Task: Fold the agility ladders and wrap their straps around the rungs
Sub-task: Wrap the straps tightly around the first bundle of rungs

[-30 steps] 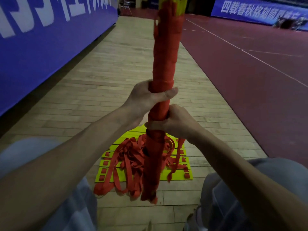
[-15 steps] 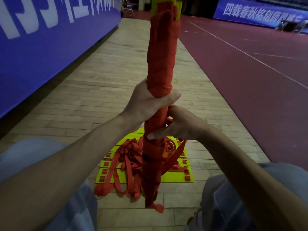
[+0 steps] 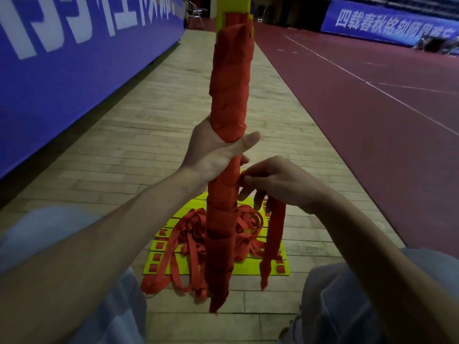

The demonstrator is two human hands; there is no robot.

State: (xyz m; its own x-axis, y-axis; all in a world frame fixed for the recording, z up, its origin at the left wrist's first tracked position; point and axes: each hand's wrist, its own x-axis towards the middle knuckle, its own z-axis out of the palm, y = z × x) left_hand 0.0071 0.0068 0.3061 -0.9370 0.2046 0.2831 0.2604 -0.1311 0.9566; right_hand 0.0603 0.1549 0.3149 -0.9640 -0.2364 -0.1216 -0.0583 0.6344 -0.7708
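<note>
Beneath wrapped ladder point(image 3: 229, 95), plank floor point(image 3: 149, 135), maroon court point(image 3: 360, 145), blue banner point(image 3: 62, 70).

Indoor sports arena: a wooden plank floor point(image 3: 149, 135) ran toward twelve o'clock, a red court surface point(image 3: 360, 135) with white lines point(image 3: 330, 62) lay at two o'clock, and blue banners point(image 3: 62, 70) with white lettering lined ten and one o'clock.

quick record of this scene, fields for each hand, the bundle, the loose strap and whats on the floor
bundle: yellow rungs wrapped in red strap, held upright
left hand: grips bundle at mid-height
right hand: pinches strap tail beside bundle, below left hand
strap tail: hangs loose from right hand
ladder: second one flat on floor, loose straps heaped on it
</note>
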